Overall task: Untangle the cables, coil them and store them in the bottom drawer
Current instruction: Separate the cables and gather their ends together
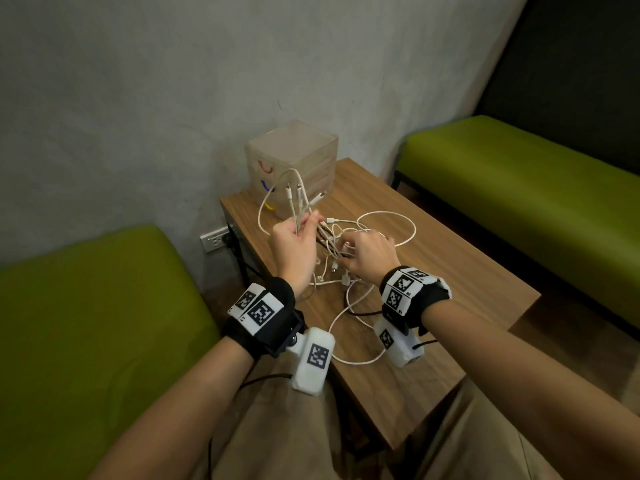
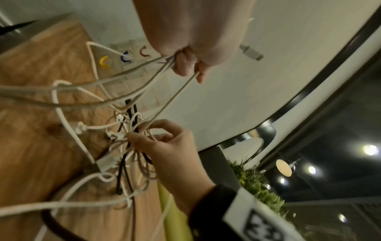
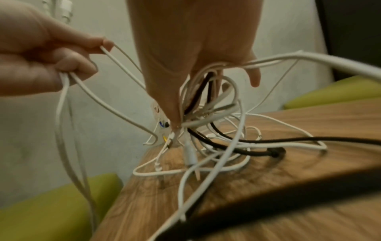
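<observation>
A tangle of white and black cables lies on the wooden table, partly lifted. My left hand grips a bundle of white cable ends, their plugs pointing up. My right hand is curled into the knot of the tangle, thumb and fingers pinching strands. In the left wrist view the left hand holds strands that run down to the right hand. Behind stands a translucent drawer unit with red, blue and yellow handles; the yellow one is lowest. All drawers look closed.
Loose white loops and a black cable spread over the table toward me. Green benches stand left and right. A grey wall is behind, with a socket low beside the table.
</observation>
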`<state>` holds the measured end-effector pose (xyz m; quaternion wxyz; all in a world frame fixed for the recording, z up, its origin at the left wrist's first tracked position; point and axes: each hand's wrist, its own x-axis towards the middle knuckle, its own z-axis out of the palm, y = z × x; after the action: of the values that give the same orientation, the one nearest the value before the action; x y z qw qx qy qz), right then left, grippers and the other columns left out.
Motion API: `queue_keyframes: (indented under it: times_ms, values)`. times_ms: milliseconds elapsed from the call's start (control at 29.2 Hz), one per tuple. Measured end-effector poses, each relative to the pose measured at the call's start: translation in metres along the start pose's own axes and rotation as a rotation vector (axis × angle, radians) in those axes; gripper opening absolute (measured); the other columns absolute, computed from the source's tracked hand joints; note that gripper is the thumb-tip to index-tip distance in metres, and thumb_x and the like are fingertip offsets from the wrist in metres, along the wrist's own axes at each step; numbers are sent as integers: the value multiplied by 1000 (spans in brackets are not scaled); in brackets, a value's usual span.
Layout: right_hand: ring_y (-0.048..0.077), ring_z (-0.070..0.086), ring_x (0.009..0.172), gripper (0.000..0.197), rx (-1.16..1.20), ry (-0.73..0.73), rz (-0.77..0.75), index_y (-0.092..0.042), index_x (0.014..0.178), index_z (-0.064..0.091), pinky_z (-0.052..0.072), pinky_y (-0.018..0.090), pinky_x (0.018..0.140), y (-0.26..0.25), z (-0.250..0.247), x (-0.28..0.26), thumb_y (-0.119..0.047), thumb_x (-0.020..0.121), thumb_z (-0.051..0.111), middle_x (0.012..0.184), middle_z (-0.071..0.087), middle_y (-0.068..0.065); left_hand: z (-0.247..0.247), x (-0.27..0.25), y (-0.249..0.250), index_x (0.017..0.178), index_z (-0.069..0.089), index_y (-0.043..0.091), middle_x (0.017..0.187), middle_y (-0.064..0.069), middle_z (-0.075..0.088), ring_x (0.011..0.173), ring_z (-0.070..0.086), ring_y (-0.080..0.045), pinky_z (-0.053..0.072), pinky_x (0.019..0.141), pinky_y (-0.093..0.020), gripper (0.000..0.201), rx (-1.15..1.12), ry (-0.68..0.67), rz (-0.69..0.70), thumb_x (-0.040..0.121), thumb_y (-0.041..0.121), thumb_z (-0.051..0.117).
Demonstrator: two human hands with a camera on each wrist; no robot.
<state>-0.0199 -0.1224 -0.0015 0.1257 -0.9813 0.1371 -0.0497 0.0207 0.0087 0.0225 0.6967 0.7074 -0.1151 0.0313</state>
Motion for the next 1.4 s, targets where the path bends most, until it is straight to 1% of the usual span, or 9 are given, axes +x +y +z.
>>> queue_keyframes:
  times_ms: [137,411,582,650,821,1026,1095,1266,1403]
  values:
    - [23,54,106,28,-68,-109,-11,-30,109,53,39,58,93,0,-2,5,-35,84,63,108,58,0,-4,1,4,76,68,17,45,9,44,42,35,-10,28,41,-18,17,-48,42,26,89,17,57]
    - [23,59,97,36,74,18,-14,-31,109,64,48,41,80,9,2,4,-55,84,54,104,63,3,-14,11,14,85,69,6,46,1,40,39,34,-5,31,42,-18,19,-89,106,123,91,18,55]
    - [21,55,107,29,25,40,-93,-33,115,62,32,54,101,12,-1,3,-43,90,51,108,63,-1,-19,16,9,82,68,13,47,-1,39,38,34,-4,31,43,-16,18,-128,156,100,91,20,54]
    - [21,51,112,30,-57,57,-167,-30,115,63,22,59,105,13,5,-3,-42,93,46,110,61,-1,-17,20,6,87,67,12,51,1,44,40,40,-2,35,45,-14,18,-158,89,-6,90,26,56]
    - [26,53,99,27,-87,137,-186,-21,107,67,33,44,89,8,8,-8,-35,93,49,104,60,4,3,0,-17,80,65,9,62,3,56,60,52,-13,41,55,-18,23,58,-295,-201,74,30,75]
    - [26,53,110,27,12,229,-183,-29,104,69,28,56,103,4,12,-12,-42,89,52,116,63,2,11,-2,-26,79,67,1,52,2,50,48,48,-10,41,51,-22,17,143,-179,-163,78,17,72]
    - [27,54,113,33,33,310,-192,-26,99,72,28,63,102,2,16,-15,-47,85,50,122,62,2,14,-3,-24,79,65,3,55,1,53,52,51,-11,43,48,-14,13,120,-177,-157,80,15,70]
    - [23,68,90,25,55,449,-253,-12,91,70,36,61,99,5,24,-16,-31,74,71,96,72,4,21,-2,-20,79,64,4,59,3,54,54,50,-5,37,44,-9,11,100,-166,-123,81,14,68]
    - [23,69,79,22,168,534,-223,-6,90,64,39,57,101,2,20,-17,-24,77,64,87,72,8,24,-3,-20,77,64,3,54,6,49,48,46,-3,35,45,-6,14,90,-140,-89,81,16,68]
